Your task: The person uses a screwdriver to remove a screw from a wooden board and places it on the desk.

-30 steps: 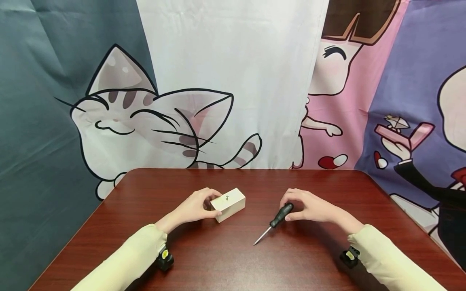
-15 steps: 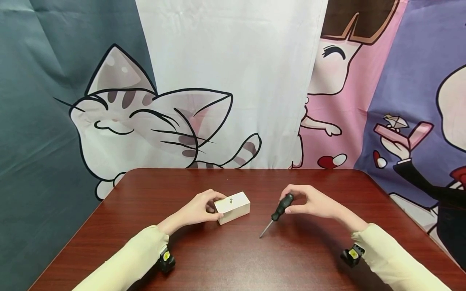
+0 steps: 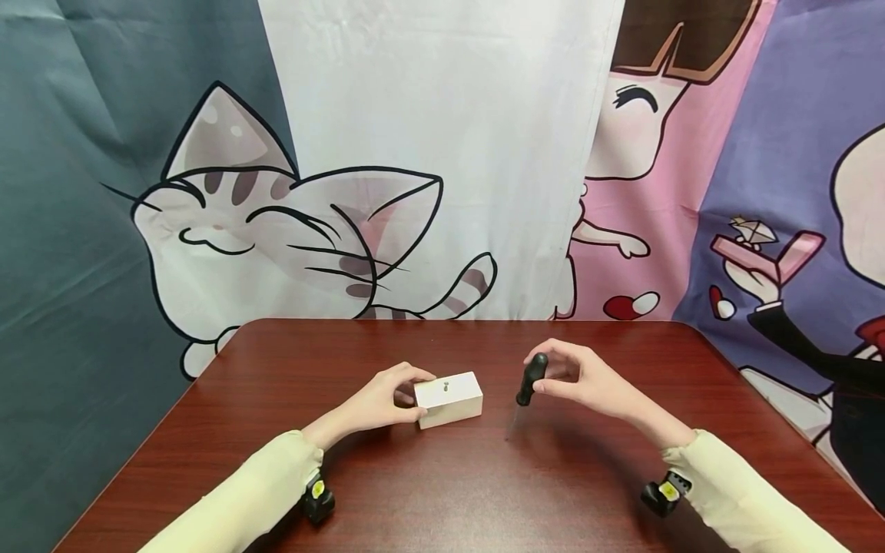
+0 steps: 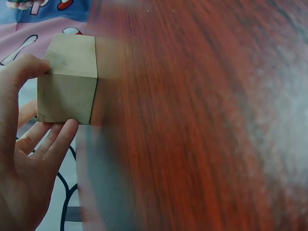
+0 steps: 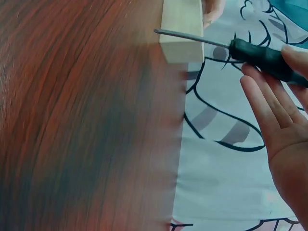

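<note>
A pale wooden block (image 3: 452, 405) lies on the table, a small metal screw (image 3: 445, 386) standing up from its top. My left hand (image 3: 382, 398) grips its left end, thumb on the near side; the left wrist view shows the block's end face (image 4: 66, 98) between thumb and fingers. To the right of the block, my right hand (image 3: 588, 388) holds a screwdriver (image 3: 531, 380) by its black handle, the shaft slanting down. In the right wrist view the handle (image 5: 262, 57) is pinched between thumb and fingers. Whether the tip touches the table, I cannot tell.
The reddish-brown wooden table (image 3: 442, 491) has its far edge in front of a cartoon-printed curtain (image 3: 442, 153). A small black camera is strapped under each sleeve, the left camera (image 3: 318, 503) and the right camera (image 3: 665, 494).
The left hand has shifted the block a little to the right and turned it slightly. The right hand has lifted the screwdriver's handle, and the shaft stands steeper, its tip farther away from me.
</note>
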Tool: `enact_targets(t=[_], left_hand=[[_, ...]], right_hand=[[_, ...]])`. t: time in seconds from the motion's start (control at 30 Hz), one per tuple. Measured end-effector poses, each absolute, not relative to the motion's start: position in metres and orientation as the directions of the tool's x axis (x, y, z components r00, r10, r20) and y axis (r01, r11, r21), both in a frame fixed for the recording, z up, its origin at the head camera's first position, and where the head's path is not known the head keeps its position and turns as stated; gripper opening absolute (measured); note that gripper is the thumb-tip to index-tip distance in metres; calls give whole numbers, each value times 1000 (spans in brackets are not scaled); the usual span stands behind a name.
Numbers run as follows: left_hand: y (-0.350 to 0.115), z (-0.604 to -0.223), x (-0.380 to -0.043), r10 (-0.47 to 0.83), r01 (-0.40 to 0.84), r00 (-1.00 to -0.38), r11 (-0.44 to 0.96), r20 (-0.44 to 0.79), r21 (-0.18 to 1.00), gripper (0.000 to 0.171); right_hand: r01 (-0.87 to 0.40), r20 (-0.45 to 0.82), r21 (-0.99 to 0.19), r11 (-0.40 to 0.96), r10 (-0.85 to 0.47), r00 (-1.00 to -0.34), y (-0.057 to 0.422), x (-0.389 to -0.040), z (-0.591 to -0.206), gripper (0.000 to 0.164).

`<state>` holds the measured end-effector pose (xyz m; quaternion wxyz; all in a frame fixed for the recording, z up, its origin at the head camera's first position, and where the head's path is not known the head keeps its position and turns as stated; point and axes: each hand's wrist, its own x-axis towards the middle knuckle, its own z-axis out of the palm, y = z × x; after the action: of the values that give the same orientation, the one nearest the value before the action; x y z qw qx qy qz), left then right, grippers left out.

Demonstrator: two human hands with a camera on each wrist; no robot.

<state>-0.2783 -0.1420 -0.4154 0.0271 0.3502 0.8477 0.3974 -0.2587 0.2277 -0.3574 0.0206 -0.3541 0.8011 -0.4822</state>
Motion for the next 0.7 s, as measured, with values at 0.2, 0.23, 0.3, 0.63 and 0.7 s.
enact_targets(t=[0.2, 0.23, 0.3, 0.63, 0.7], left_hand=[[-140, -418, -278, 628, 578, -740, 410, 241, 706, 49], [-139, -419, -278, 630, 577, -739, 406, 240, 709, 49], [-138, -420, -277, 632, 574, -737, 397, 241, 716, 49], [-126, -422, -269, 642, 564, -727, 357, 243, 745, 46], [-124, -422, -267, 643, 560, -728, 357, 238, 748, 46]], right_hand=[[-532, 348, -810, 248, -526, -776, 221, -253, -353, 35], [-532, 353, -810, 248, -518, -779, 220, -253, -352, 35], [-527, 359, -810, 257, -492, -793, 218, -251, -350, 36], [-551, 431, -788, 274, -392, -813, 208, -243, -342, 49], [-556, 441, -787, 268, -386, -810, 207, -242, -341, 48]])
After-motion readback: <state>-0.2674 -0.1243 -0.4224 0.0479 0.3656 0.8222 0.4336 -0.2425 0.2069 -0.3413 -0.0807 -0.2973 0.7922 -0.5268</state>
